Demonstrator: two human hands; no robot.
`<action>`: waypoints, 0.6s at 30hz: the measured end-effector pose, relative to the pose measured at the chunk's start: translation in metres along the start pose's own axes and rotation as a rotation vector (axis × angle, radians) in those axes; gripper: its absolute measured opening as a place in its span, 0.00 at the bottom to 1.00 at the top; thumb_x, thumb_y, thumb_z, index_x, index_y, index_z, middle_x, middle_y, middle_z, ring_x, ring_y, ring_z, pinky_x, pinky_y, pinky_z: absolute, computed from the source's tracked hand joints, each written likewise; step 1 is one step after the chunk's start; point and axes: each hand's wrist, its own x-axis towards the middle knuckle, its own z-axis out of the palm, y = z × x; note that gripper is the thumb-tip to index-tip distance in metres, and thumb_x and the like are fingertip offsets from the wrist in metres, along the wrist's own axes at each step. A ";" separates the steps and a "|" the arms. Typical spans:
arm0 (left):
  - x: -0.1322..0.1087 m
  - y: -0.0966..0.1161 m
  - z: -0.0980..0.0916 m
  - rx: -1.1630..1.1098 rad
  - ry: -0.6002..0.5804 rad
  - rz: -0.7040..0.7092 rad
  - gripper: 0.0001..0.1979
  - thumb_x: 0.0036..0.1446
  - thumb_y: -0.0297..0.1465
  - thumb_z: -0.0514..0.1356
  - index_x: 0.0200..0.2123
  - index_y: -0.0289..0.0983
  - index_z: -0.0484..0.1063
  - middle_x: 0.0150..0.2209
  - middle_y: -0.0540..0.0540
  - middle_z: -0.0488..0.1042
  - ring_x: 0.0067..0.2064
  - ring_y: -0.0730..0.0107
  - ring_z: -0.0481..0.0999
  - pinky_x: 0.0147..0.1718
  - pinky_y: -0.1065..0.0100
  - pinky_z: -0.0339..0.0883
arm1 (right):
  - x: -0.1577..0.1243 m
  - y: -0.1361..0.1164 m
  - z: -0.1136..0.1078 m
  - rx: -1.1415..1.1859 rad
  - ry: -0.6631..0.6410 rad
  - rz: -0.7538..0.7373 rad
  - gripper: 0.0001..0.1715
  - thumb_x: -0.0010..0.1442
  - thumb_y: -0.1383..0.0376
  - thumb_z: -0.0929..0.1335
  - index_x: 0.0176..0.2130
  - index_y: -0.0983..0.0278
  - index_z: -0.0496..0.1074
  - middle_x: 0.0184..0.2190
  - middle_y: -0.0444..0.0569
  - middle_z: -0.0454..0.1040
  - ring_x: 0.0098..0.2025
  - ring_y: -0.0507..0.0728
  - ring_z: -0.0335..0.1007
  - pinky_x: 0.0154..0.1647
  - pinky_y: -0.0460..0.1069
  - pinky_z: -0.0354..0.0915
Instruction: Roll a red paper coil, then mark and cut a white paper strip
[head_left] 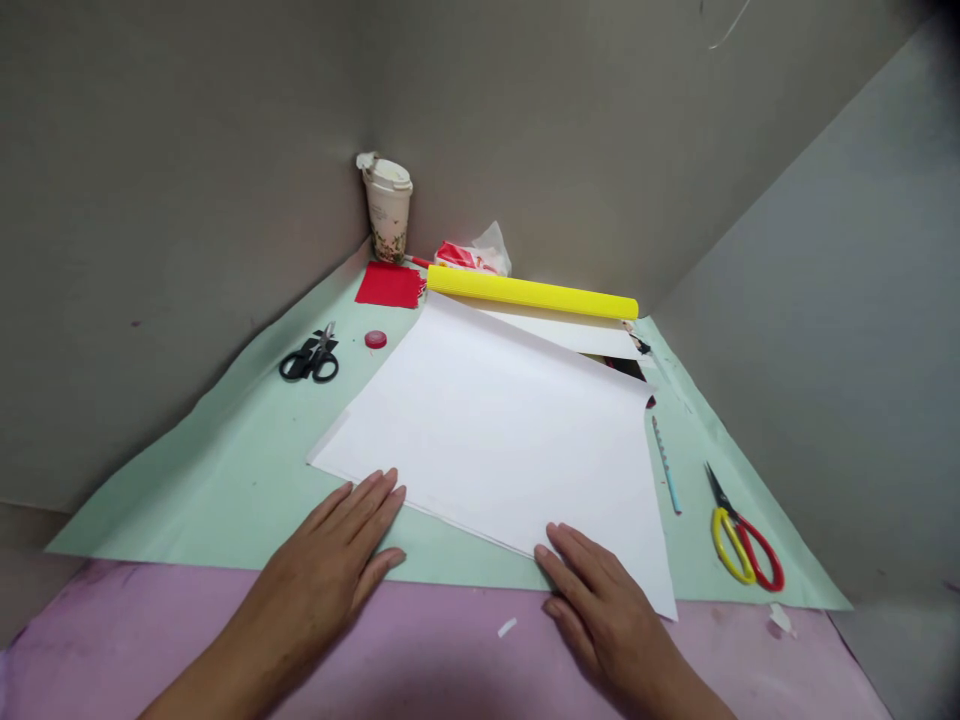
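A large white sheet of paper (495,430) lies at a slant across the pale green table covering (247,480). My left hand (341,545) rests flat at its near left edge, fingers stretched out and fingertips on the paper's border. Over the near right part of the sheet, my right hand (600,590) lies with its fingers extended, touching the near edge. Neither hand grips anything. At the far side the sheet's edge lifts slightly and partly covers other papers and a dark item.
Black-handled scissors (309,358) and a red tape roll (376,340) lie left. A yellow roll (532,292), red piece (390,285), lidded cup (388,210) and plastic packet (472,255) sit behind. A blue pencil (666,465) and yellow-red scissors (742,540) lie right. Walls enclose the table.
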 end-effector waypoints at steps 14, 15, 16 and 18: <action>-0.006 -0.011 -0.002 -0.007 -0.064 -0.044 0.30 0.69 0.47 0.54 0.68 0.39 0.64 0.67 0.43 0.68 0.65 0.55 0.71 0.66 0.53 0.57 | -0.031 0.020 -0.007 -0.017 0.071 0.053 0.33 0.68 0.71 0.65 0.70 0.58 0.61 0.57 0.57 0.77 0.58 0.67 0.76 0.49 0.61 0.80; -0.006 -0.011 -0.001 -0.002 -0.069 -0.045 0.30 0.69 0.48 0.54 0.68 0.39 0.64 0.67 0.43 0.68 0.65 0.55 0.71 0.66 0.53 0.57 | -0.035 0.021 -0.007 -0.020 0.084 0.074 0.33 0.68 0.71 0.65 0.69 0.58 0.62 0.57 0.57 0.77 0.57 0.67 0.76 0.49 0.62 0.80; -0.006 -0.012 -0.001 0.001 -0.070 -0.044 0.30 0.69 0.48 0.53 0.68 0.39 0.63 0.67 0.43 0.68 0.65 0.55 0.71 0.66 0.53 0.57 | -0.038 0.023 -0.007 -0.018 0.098 0.094 0.32 0.68 0.71 0.65 0.68 0.57 0.63 0.57 0.57 0.77 0.57 0.67 0.77 0.49 0.62 0.80; -0.006 -0.013 0.000 -0.002 -0.063 -0.038 0.31 0.69 0.49 0.53 0.68 0.39 0.63 0.67 0.43 0.68 0.65 0.54 0.71 0.66 0.52 0.57 | -0.042 0.026 -0.006 0.001 0.127 0.134 0.30 0.68 0.70 0.66 0.66 0.56 0.67 0.56 0.56 0.77 0.56 0.67 0.77 0.49 0.62 0.80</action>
